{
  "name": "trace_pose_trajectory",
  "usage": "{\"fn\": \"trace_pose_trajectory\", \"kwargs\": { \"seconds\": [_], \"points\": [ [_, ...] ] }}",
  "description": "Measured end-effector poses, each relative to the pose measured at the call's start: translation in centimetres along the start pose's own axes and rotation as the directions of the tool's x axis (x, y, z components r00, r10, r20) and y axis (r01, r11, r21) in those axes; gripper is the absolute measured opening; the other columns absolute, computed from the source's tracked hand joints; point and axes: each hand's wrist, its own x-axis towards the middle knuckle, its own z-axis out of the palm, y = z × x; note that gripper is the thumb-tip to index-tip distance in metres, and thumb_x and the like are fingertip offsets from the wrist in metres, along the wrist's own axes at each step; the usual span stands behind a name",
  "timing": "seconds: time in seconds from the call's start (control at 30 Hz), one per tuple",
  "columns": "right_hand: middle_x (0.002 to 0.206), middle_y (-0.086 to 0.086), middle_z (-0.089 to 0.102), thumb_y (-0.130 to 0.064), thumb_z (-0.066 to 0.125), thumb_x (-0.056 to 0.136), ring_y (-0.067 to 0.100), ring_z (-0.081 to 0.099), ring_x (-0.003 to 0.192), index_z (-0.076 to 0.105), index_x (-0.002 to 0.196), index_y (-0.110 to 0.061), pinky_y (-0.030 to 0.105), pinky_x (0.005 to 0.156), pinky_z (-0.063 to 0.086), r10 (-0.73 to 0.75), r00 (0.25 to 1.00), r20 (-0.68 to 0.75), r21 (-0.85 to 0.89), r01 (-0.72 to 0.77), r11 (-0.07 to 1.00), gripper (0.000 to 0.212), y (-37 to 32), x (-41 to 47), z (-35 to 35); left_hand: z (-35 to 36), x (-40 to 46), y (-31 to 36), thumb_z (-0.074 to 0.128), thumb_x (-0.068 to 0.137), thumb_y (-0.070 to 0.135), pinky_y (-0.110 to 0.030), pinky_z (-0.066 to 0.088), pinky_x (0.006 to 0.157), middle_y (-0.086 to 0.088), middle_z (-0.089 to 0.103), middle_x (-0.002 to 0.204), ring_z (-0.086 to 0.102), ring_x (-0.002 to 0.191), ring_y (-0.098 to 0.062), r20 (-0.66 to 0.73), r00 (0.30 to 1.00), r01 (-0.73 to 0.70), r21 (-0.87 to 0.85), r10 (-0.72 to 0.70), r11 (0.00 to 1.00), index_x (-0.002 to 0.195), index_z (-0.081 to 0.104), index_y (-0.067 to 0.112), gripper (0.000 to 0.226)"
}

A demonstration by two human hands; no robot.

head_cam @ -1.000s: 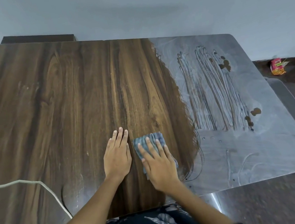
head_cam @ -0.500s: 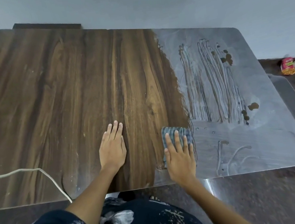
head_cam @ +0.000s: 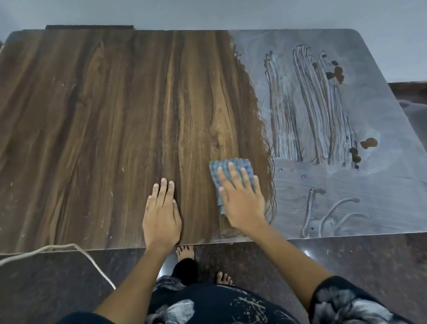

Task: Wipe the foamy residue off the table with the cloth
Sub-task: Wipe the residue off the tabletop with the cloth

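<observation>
Your right hand (head_cam: 242,199) presses flat, fingers straight, on the cloth (head_cam: 231,171) near the worktop's (head_cam: 78,126) six o'clock edge; left hand (head_cam: 160,213) lies flat. Foam (head_cam: 347,184) sits at three o'clock: a folded, loaded cloth could smear it back

Wood-grain table (head_cam: 92,129), foam-filmed right; woven cloth (head_cam: 224,168).

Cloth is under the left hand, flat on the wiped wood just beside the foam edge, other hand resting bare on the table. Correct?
Not quite: the cloth is under the right hand, not the left. The head view shows the left hand resting bare on the table. The rest holds: the cloth lies on wiped wood just beside the foam edge.
</observation>
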Motion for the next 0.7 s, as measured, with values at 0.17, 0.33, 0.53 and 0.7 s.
{"fn": "trace_pose_trajectory", "kwargs": {
  "seconds": [0.17,0.33,0.53,0.7],
  "points": [
    [0.156,-0.002,-0.008,-0.04,0.001,0.097,0.027,-0.005,0.145,-0.008,0.147,-0.027,0.04,0.115,-0.005,0.09,0.994,-0.061,0.014,-0.09,0.996,0.052,2.6,-5.1,1.3,0.1,-2.0,0.3,0.029,0.098,0.017,-0.037,0.021,0.113,-0.006,0.031,0.149,0.023,0.14,-0.022,-0.02,0.999,0.043,-0.016,-0.043,0.999,0.141,0.034,0.009,0.045],
    [0.154,0.005,-0.018,-0.041,-0.012,0.088,0.033,-0.015,0.141,-0.016,0.145,-0.026,0.048,0.113,-0.011,-0.006,0.998,0.054,-0.038,0.009,0.999,0.059,-2.1,-7.6,2.9,0.3,-2.9,0.9,0.033,0.098,0.014,-0.037,0.019,0.114,-0.006,0.028,0.151,0.02,0.141,-0.022,-0.022,0.996,0.087,-0.005,-0.087,0.996,0.142,0.032,0.009,0.044],
    [0.147,0.0,0.039,-0.036,0.023,0.094,0.027,0.036,0.136,0.041,0.14,-0.029,0.043,0.11,0.028,-0.173,0.978,0.115,0.049,0.168,0.985,0.05,-5.9,-6.4,2.0,0.4,-3.0,1.4,0.031,0.099,0.013,-0.036,0.016,0.115,-0.008,0.026,0.152,0.017,0.142,-0.022,-0.032,0.993,0.112,-0.018,-0.113,0.994,0.142,0.031,0.007,0.044],
    [0.156,-0.003,-0.013,-0.035,0.011,0.102,0.022,-0.007,0.145,-0.009,0.148,-0.029,0.041,0.117,-0.002,-0.163,0.987,0.013,-0.074,0.163,0.984,0.051,-0.6,-3.0,0.8,0.4,-3.0,1.7,0.025,0.101,0.016,-0.035,0.013,0.116,-0.005,0.022,0.153,0.013,0.143,-0.021,-0.024,0.989,0.146,-0.042,-0.147,0.988,0.144,0.028,0.009,0.044]
  ]
}}
